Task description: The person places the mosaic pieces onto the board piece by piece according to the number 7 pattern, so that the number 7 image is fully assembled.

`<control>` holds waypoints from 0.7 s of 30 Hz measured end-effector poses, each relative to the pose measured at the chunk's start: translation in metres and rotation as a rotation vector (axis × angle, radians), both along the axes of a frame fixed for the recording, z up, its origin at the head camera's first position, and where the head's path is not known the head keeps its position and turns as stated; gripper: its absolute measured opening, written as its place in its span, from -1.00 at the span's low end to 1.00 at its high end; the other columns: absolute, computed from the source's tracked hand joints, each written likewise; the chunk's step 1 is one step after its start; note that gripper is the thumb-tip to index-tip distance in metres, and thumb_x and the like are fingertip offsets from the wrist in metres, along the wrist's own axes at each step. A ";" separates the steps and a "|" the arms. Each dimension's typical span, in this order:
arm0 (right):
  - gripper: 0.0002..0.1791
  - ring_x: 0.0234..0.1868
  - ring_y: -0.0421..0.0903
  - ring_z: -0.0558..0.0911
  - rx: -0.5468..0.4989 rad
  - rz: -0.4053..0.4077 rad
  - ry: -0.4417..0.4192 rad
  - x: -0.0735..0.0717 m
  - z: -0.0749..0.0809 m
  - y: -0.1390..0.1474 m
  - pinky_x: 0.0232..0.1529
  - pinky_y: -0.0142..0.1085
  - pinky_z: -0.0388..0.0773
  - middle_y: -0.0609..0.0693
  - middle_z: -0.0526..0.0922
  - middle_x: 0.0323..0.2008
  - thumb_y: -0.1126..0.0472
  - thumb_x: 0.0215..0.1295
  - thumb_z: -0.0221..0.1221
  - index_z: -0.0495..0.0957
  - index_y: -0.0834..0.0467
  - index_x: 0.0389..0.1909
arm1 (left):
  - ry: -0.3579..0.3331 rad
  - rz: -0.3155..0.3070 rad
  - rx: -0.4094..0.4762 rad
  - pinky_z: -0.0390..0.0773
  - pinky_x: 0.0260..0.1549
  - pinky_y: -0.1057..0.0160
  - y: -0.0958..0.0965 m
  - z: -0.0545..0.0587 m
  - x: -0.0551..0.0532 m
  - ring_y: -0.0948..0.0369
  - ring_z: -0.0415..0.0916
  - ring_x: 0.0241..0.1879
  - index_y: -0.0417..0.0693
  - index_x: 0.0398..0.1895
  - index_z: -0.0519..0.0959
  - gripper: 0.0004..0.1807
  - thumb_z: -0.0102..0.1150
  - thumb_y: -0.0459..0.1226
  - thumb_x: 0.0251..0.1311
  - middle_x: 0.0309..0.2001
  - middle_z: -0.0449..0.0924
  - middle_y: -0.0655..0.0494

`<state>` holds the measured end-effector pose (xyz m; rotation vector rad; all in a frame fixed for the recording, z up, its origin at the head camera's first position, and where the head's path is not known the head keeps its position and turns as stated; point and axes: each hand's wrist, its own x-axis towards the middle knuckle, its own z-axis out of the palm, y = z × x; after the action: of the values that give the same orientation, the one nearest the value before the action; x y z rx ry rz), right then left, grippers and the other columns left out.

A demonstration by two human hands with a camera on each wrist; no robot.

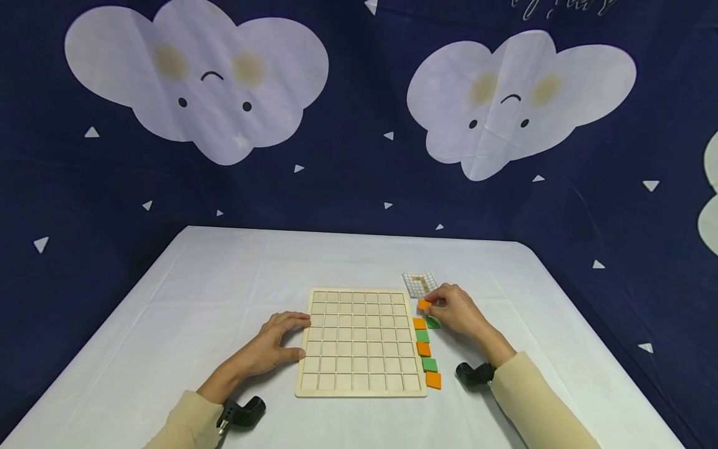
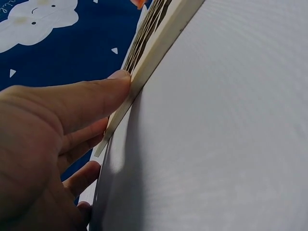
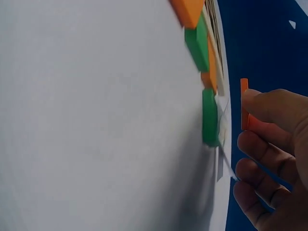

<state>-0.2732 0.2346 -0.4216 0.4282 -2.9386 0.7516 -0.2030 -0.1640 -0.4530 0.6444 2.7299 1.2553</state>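
A wooden grid board point(image 1: 361, 393) with square cells lies flat on the white table. At its left edge rests my left hand point(image 1: 263, 349); the thumb and fingertips touch the frame, as the left wrist view also shows, and the fingers are not curled round it. My right hand point(image 1: 462, 315) is past the board's upper right corner. Between thumb and finger it pinches an orange square tile point(image 3: 244, 108), held off the table in the right wrist view. A green tile point(image 1: 432, 323) lies just under that hand, partly hidden by it in the head view.
Along the board's right edge runs a column of orange tiles point(image 1: 433, 380) and green tiles point(image 1: 429, 365). A small pattern card point(image 1: 415, 285) lies beyond the upper right corner, near the right hand. Behind the table hangs a dark blue cloth point(image 1: 359, 187) with clouds.
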 end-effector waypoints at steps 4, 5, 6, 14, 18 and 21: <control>-0.74 -0.20 -0.09 0.49 -0.010 0.017 0.017 0.003 0.003 -0.005 -0.15 -0.21 0.41 -0.04 0.63 -0.26 0.16 0.07 0.30 0.68 0.11 -0.18 | -0.005 0.003 -0.002 0.03 0.25 -0.29 0.000 0.000 0.000 -0.06 0.09 0.35 -0.06 0.17 0.46 -0.41 0.35 -0.22 -0.01 0.31 0.31 0.06; -0.74 -0.18 -0.08 0.49 -0.014 0.018 0.016 0.004 0.003 -0.007 -0.14 -0.21 0.42 -0.05 0.62 -0.26 0.16 0.07 0.30 0.68 0.10 -0.18 | -0.005 0.004 -0.001 0.03 0.25 -0.29 0.000 0.000 0.000 -0.06 0.09 0.35 -0.06 0.17 0.46 -0.41 0.35 -0.22 -0.01 0.31 0.31 0.06; -0.74 -0.18 -0.08 0.49 -0.018 0.019 0.015 0.005 0.004 -0.009 -0.14 -0.21 0.42 -0.05 0.62 -0.27 0.16 0.08 0.29 0.68 0.10 -0.18 | -0.003 0.004 -0.003 0.03 0.25 -0.29 0.000 0.000 0.000 -0.06 0.09 0.34 -0.06 0.17 0.46 -0.41 0.35 -0.21 -0.01 0.31 0.31 0.06; -0.75 -0.18 -0.10 0.48 -0.022 0.065 0.050 0.013 0.010 -0.026 -0.15 -0.21 0.42 -0.06 0.62 -0.25 0.19 0.09 0.28 0.67 0.10 -0.17 | -0.008 0.006 -0.004 0.05 0.24 -0.28 0.000 0.001 0.001 -0.06 0.08 0.34 -0.06 0.17 0.46 -0.41 0.35 -0.22 -0.01 0.32 0.31 0.05; -0.76 -0.14 -0.10 0.49 -0.031 0.079 0.047 0.016 0.013 -0.035 -0.10 -0.19 0.45 -0.08 0.62 -0.22 0.16 0.11 0.28 0.66 0.07 -0.16 | -0.009 0.004 -0.006 0.04 0.25 -0.28 0.000 0.001 0.001 -0.06 0.08 0.34 -0.07 0.18 0.46 -0.40 0.35 -0.21 -0.01 0.32 0.31 0.04; -0.76 -0.13 -0.10 0.49 -0.038 0.095 0.043 0.019 0.014 -0.043 -0.08 -0.18 0.45 -0.10 0.61 -0.23 0.14 0.12 0.28 0.66 0.05 -0.17 | -0.011 0.004 -0.010 0.04 0.25 -0.28 0.000 0.002 0.001 -0.06 0.08 0.34 -0.06 0.17 0.46 -0.40 0.36 -0.21 -0.01 0.31 0.31 0.05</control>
<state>-0.2545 0.1913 -0.4073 0.5768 -2.8767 0.7965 -0.2024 -0.1639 -0.4513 0.6291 2.7281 1.2421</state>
